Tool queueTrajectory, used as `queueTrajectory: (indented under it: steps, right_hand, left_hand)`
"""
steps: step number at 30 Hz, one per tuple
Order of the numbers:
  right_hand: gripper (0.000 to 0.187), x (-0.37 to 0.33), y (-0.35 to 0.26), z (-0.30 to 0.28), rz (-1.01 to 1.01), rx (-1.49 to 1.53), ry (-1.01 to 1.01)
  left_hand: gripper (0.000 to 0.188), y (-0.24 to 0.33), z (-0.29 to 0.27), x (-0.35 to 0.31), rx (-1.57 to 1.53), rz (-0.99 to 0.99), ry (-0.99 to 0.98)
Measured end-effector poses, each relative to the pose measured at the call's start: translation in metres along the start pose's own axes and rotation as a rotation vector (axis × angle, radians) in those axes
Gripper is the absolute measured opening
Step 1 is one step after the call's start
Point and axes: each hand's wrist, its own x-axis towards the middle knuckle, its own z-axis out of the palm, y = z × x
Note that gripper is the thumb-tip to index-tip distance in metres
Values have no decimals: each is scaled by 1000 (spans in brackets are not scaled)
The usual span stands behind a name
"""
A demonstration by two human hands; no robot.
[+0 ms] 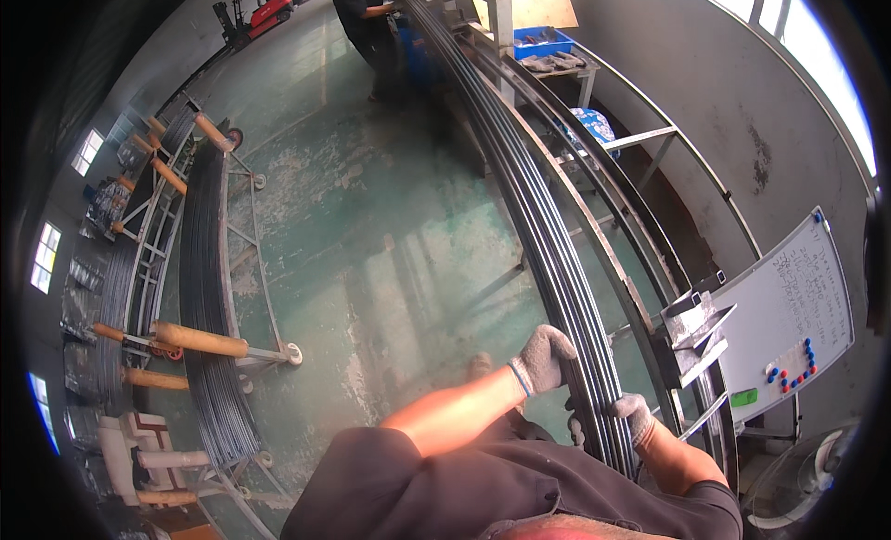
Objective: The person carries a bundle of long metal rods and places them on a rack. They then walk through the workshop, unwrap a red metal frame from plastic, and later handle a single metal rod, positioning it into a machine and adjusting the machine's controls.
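Note:
A bundle of long, thin metal rods (559, 261), dark along the left and shinier along the right, stretches from in front of me to the far end of the work frame. My left hand (543, 359), in a grey glove, is closed on the bundle's left side, its fingers partly hidden. Closer to me, my right hand (633, 417), gloved as well, grips the right edge with the thumb on top. The near ends of the rods are hidden by my body. At the far end, another person (364, 25) in dark clothes has a hand near the rods.
A metal frame (603, 257) runs along the right of the rods. Beside it leans a whiteboard (789, 308) with coloured magnets. A rack (251, 350) with rollers holds more rods on the left. A blue bin (541, 44) and a red forklift (255, 15) are farther off.

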Motion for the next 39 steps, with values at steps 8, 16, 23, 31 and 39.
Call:
queueTrajectory:
  steps: [8, 16, 23, 31, 39]
  right_hand:
    - [88, 21, 54, -9, -5, 23, -87]
    - [77, 111, 142, -17, 37, 58, -95]
    - [69, 215, 253, 54, -35, -115, -154]
    - [52, 334, 385, 123, 54, -184, -90]
    - [45, 465, 517, 215, 103, -136, -84]
  left_hand:
    - [49, -41, -14, -66, 120, 195, 161]
    - [46, -142, -96, -269, 282, 377, 382]
    - [57, -239, -150, -387, 539, 554, 308]
    - [47, -232, -132, -547, 102, 606, 425]
    - [42, -195, -120, -733, 169, 770, 720]
